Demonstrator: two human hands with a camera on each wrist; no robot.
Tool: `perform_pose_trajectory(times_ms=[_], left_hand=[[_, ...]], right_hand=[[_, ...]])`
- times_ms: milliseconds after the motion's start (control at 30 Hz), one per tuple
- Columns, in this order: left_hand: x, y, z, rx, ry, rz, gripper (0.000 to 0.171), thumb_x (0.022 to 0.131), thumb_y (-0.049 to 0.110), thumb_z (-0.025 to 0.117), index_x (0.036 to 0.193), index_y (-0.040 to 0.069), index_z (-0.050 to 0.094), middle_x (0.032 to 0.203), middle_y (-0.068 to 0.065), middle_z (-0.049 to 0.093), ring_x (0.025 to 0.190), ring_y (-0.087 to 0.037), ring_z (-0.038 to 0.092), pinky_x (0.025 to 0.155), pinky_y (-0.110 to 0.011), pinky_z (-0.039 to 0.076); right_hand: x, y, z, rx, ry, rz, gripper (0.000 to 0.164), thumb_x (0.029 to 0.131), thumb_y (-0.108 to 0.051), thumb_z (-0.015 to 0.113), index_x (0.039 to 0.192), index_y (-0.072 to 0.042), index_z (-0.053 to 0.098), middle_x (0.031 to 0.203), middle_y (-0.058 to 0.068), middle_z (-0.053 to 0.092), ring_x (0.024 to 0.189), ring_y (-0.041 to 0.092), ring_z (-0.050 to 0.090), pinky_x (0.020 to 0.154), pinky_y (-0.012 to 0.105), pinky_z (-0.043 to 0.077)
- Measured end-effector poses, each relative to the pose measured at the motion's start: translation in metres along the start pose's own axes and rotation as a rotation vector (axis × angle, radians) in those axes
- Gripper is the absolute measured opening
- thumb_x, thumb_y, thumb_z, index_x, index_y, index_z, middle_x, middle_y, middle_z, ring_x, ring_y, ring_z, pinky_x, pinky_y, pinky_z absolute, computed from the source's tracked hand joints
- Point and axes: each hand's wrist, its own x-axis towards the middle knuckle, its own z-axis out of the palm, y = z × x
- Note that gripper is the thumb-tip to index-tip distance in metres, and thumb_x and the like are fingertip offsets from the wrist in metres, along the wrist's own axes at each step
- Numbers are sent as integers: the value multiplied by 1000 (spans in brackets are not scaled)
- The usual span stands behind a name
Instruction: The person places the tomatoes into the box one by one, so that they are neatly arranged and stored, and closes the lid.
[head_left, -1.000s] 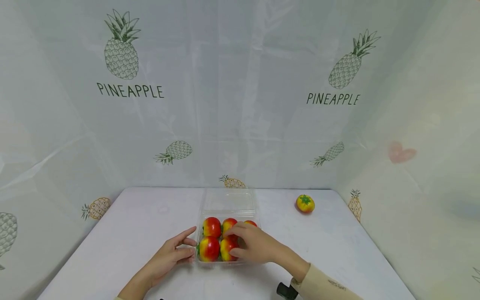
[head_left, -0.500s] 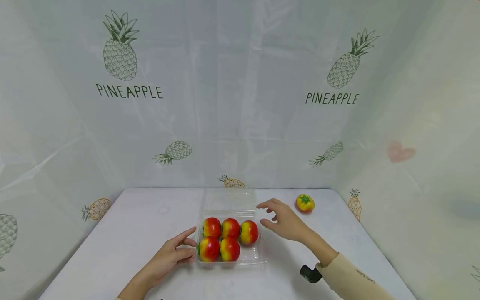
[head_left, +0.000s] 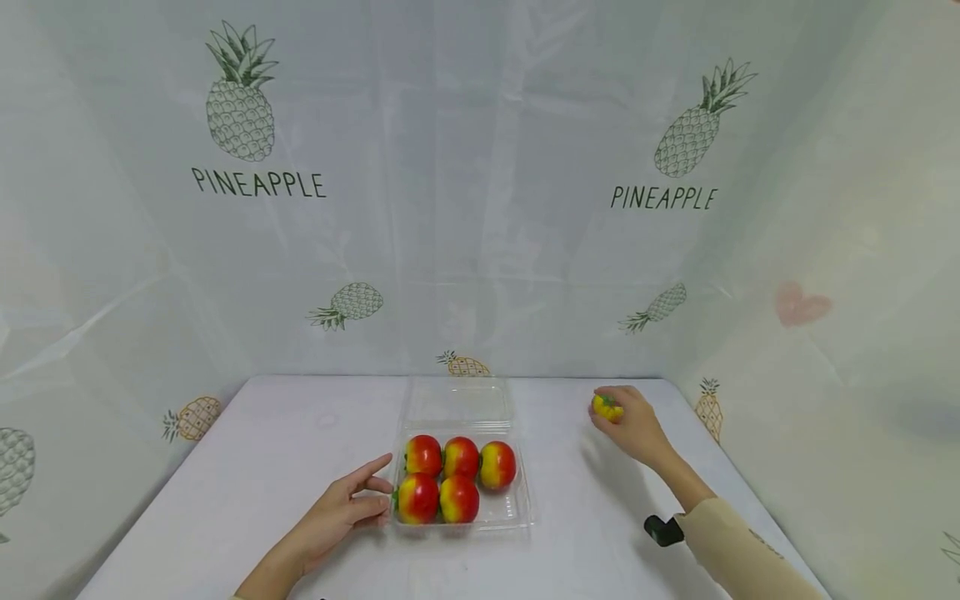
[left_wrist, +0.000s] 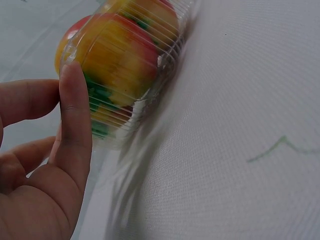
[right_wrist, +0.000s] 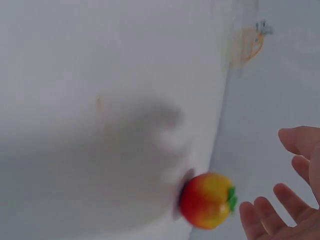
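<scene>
Five-sided rows aside, several red-and-yellow fruits with green leafy caps, one a fruit (head_left: 459, 498), sit in a clear plastic clamshell box (head_left: 504, 510) with its lid (head_left: 459, 402) folded back. My left hand (head_left: 336, 512) is at the box's left side, its thumb and fingertips right at the ridged wall in the left wrist view. At the back right lies a single fruit (head_left: 607, 408), cap up. My right hand (head_left: 637, 427) is over it, fingers spread around it in the head view; the right wrist view shows the fingers loosely bent, with a gap to the fruit (right_wrist: 206, 201).
A white table (head_left: 330, 425) carries the box and the fruits. Behind it hangs a pale curtain (head_left: 480, 250) printed with pineapples, and it also covers both sides. A black wrist device (head_left: 663, 531) sits under the right sleeve.
My right hand has left the fruits in the box and moved right and back to the single fruit. The left hand and the box have stayed in place.
</scene>
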Motion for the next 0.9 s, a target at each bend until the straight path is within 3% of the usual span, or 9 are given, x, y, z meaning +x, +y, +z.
perform_pose_trajectory(times_ms=[367, 900], left_hand=[[1, -2, -1, 4, 10, -4, 78, 104, 16, 69, 168, 5, 27, 129, -18, 53, 94, -24, 67, 90, -30, 62], [0, 0, 0, 8, 12, -5, 78, 103, 16, 70, 168, 5, 28, 128, -18, 53, 96, -24, 67, 91, -31, 62]], right_hand=[[1, 46, 2, -36, 15, 145, 52, 93, -10, 79, 140, 3, 61, 139, 33, 51, 119, 51, 56, 97, 64, 53], [4, 71, 19, 15, -24, 274, 56, 99, -17, 76, 147, 1, 53, 145, 34, 47, 126, 51, 56, 104, 62, 54]])
